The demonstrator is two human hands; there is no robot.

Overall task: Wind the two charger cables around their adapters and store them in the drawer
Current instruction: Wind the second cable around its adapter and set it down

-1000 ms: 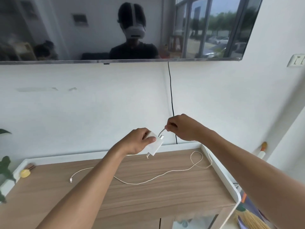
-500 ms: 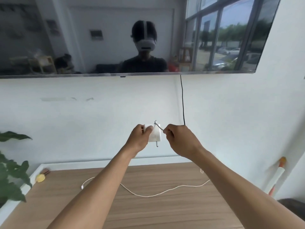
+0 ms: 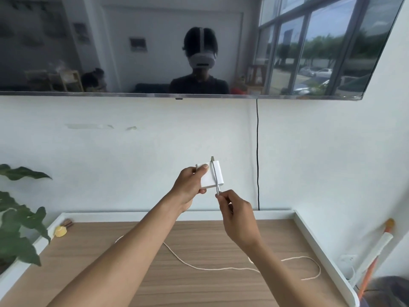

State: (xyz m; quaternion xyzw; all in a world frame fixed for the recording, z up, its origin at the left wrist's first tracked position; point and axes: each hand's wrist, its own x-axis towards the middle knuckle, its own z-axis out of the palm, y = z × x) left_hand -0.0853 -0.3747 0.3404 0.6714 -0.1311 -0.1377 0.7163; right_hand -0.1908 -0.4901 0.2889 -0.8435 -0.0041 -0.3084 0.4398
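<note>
My left fingers [image 3: 202,168] grip the adapter [image 3: 209,178]; my right fingers [image 3: 224,197] pinch the cable [image 3: 214,173] just below it. Apply tension, lay turns side by side; slack trails over the tabletop [image 3: 155,284] beneath.

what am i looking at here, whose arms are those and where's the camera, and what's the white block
No machine here: a person's two bare arms, filmed by a wide-angle camera worn on their head. The dark screen on the wall mirrors that person. The left hand grips a white charger adapter, raised above a wooden table. The right hand pinches the cable, which runs across the adapter's face. More cable lies loose on the table, likely the same one. A small yellow object sits at the table's far left corner, beside a leafy plant.
</note>
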